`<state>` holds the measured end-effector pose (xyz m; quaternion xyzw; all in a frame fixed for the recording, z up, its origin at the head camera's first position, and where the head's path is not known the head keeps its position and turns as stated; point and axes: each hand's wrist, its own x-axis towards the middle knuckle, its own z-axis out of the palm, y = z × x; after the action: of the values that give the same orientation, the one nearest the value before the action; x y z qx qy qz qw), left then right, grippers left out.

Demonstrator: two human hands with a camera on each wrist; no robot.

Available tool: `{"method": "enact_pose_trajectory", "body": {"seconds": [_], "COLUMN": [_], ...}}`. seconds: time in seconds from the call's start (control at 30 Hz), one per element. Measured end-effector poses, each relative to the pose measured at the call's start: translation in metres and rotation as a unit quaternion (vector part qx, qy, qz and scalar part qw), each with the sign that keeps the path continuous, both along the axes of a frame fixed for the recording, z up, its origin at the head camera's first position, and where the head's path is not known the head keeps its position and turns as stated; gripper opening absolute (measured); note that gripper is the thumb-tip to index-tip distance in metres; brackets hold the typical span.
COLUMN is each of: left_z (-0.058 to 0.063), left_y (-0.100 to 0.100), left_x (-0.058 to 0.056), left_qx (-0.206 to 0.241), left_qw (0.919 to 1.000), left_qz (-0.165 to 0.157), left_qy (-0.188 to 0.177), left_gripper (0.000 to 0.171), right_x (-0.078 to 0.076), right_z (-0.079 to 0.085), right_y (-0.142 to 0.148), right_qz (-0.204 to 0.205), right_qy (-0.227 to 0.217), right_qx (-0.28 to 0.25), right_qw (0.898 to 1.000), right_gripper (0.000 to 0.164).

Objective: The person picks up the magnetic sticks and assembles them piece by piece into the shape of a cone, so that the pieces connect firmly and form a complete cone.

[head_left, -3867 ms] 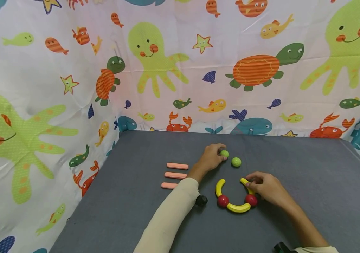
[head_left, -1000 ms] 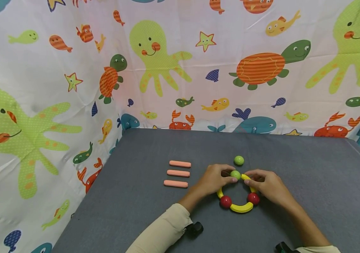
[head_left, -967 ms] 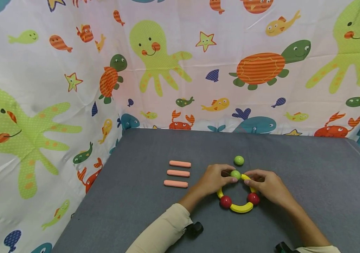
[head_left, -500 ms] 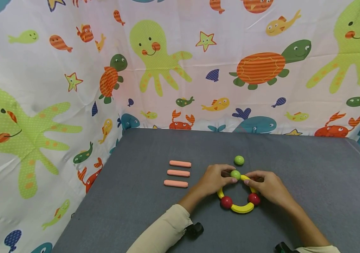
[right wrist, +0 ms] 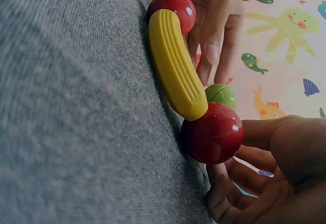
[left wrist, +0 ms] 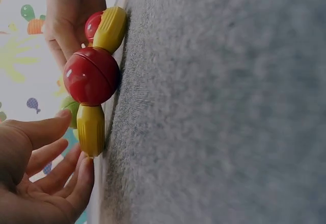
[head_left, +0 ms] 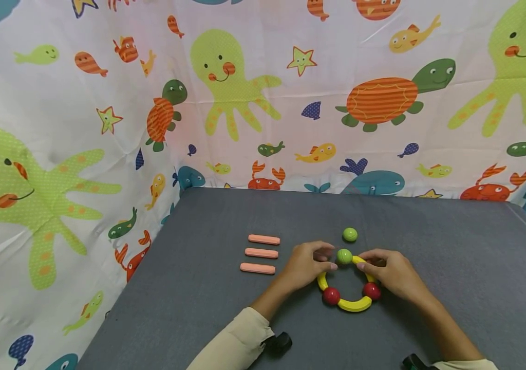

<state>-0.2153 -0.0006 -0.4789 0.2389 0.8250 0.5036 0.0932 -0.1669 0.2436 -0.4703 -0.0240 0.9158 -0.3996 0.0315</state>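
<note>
Table cover (head_left: 189, 288): grey cloth.
Sticks (head_left: 261, 253): three, pink, lying apart in a near-parallel row on the table's left half.
Curtain (head_left: 254, 56): white, printed, behind the table and along its left.
Octopuses (head_left: 217, 51): three, light green, smiling.
Turtles (head_left: 382, 100): two, orange striped shells, green heads.
Crabs (head_left: 265, 183): orange-red, low on the curtain.

3 sticks (head_left: 261, 253) L of chain (head_left: 354, 306) on tbl (head_left: 189, 293), 1 ball (head_left: 350, 235) behind

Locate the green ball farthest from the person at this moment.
In the head view, the farther green ball lies on the grey table, right of the picture's centre, just beyond the nearer green ball between the left hand and right hand.
</note>
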Motion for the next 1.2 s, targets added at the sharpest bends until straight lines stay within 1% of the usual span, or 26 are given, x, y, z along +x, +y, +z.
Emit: {"method": "enact_pose_trajectory", "body": {"seconds": [0.1,0.27,0.33,0.47,0.63,0.73,0.9,1.03,1.13,1.2], "left_z": [-0.001,-0.002,-0.002,-0.002,-0.002,-0.002,0.000,0.002,0.002,0.003], "left_y": [-0.004,-0.010,-0.010,-0.009,-0.005,-0.003,-0.001,0.000,0.002,0.003], "left_x": [0.002,0.005,0.006,0.008,0.010,0.010,0.011,0.011,0.010,0.009], "left_qx": [-0.006,-0.012,-0.013,-0.012,-0.011,-0.010,-0.022,-0.030,-0.036,-0.042], "left_qw": [1.0000,0.9996,0.9992,0.9989,0.9989,0.9990,0.9986,0.9979,0.9974,0.9972], "left_qz": [0.006,0.015,0.020,0.030,0.040,0.040,0.046,0.057,0.062,0.062], "left_qy": [-0.001,-0.021,-0.031,-0.035,-0.024,-0.014,-0.010,-0.013,-0.001,0.011], "left_gripper": [0.043,0.044,0.044,0.044,0.044,0.044,0.043,0.033,0.020,0.014], "right_x": [0.000,0.000,0.000,0.001,0.001,0.001,0.001,0.002,0.002,0.001], "right_z": [0.000,0.000,0.001,0.001,-0.002,-0.002,-0.003,-0.003,-0.003,-0.004], "right_y": [0.000,0.000,0.001,0.001,0.001,0.001,0.001,0.000,0.001,0.001], "right_qz": [-0.001,-0.002,-0.001,0.000,0.005,0.006,0.005,0.002,0.001,0.002], "right_qy": [-0.002,-0.006,-0.009,-0.009,-0.003,-0.001,0.001,0.001,0.000,0.001], "right_qx": [0.000,-0.002,-0.002,-0.005,-0.011,-0.011,-0.007,-0.007,-0.007,-0.006], "right_qw": [1.000,1.000,1.000,1.000,1.000,1.000,1.000,1.000,1.000,1.000], "right_gripper": [0.031,0.033,0.034,0.033,0.031,0.031,0.029,0.028,0.029,0.029]}}
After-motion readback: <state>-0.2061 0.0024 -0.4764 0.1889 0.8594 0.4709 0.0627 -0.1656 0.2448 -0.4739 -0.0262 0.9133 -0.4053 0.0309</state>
